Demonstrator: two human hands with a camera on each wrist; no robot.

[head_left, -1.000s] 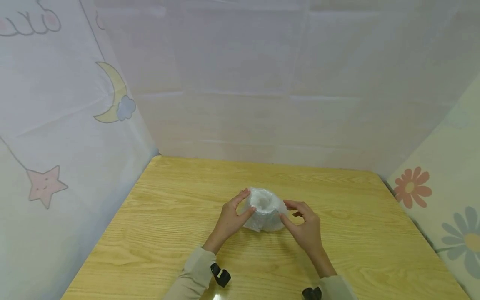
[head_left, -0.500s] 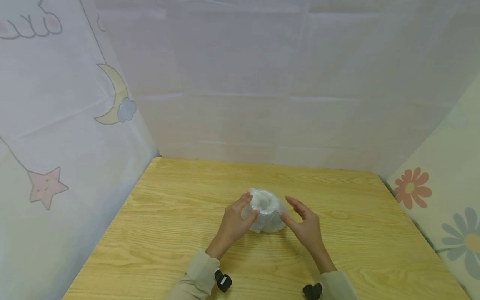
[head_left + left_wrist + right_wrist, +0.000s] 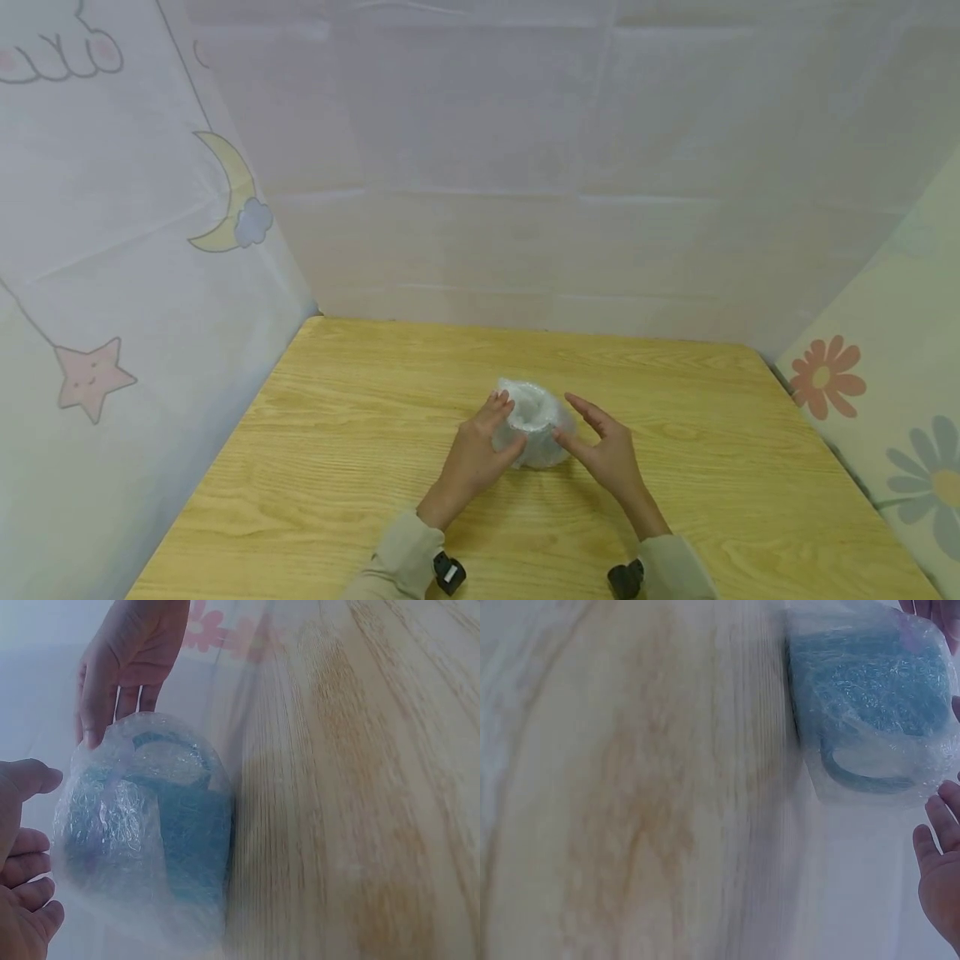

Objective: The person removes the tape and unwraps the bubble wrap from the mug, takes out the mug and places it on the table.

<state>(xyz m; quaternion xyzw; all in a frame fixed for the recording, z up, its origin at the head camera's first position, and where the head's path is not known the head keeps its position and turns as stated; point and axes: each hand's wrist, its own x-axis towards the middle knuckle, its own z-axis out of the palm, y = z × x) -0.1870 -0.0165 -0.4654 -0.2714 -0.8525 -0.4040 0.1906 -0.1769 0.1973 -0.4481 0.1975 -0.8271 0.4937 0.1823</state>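
Mug (image 3: 196, 844) in bubble wrap (image 3: 542, 452), hands (image 3: 474, 454) either side, wrist-camera label (image 3: 450, 574) illegible

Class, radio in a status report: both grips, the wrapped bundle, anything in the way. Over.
Left grip and right grip relaxed, flanking the wrapped bundle; contact unclear. Wrapped bundle on the table, blue showing inside. No obstacle seen around it.

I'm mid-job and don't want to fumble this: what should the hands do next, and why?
Probably bring the left hand and right hand gently inward onto the bubble-wrapped blue mug: it stands between them on the wood-grain table, and neither appears to grip it.
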